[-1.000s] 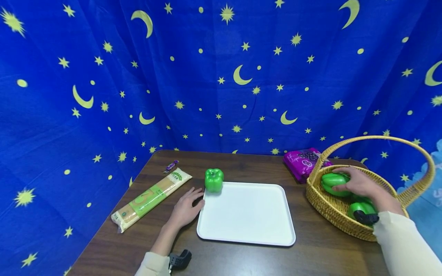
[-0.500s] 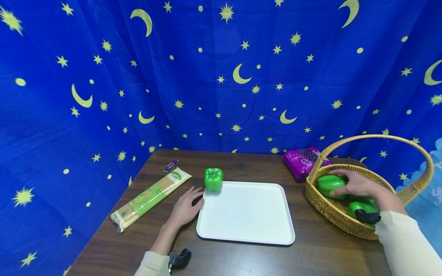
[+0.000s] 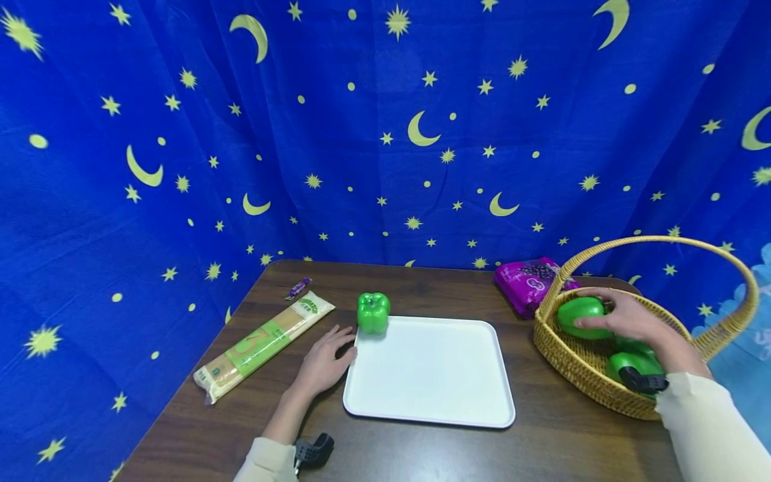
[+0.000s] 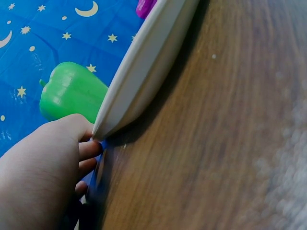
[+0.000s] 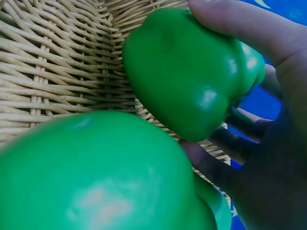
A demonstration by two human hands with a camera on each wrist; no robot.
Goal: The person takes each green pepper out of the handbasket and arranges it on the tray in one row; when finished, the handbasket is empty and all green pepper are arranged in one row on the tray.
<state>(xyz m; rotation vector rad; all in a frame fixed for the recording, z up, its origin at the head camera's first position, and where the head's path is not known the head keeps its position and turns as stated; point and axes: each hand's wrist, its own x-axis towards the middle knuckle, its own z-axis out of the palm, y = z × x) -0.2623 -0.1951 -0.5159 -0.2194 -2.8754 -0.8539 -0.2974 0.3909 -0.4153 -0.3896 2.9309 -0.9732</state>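
In the head view my right hand [image 3: 632, 318] reaches into the wicker basket [image 3: 566, 365], its thumb and fingers curled round a green bell pepper [image 3: 581, 318]. The right wrist view shows the thumb on one side of that pepper [image 5: 187, 72] and fingers on the other. Another green bell pepper [image 5: 100, 172] lies nearer the wrist, partly hidden by the hand in the head view. My left hand [image 3: 325, 361] lies relaxed on the table, thumb side at the left edge of the white tray [image 3: 427, 375]. A third green bell pepper [image 3: 373, 313] stands at the tray's upper left corner.
A long clear-wrapped pack of noodles [image 3: 265, 348] lies left of the left hand, with a small purple-wrapped candy [image 3: 298, 289] beyond it. Behind the basket is a purple bag [image 3: 530, 284]. The basket's tall handle [image 3: 656, 239] arches over the right hand.
The pepper in my right hand has shifted slightly left and turned within the basket, now showing a smoother side. My left hand, the tray and the pepper at its corner stay in place.
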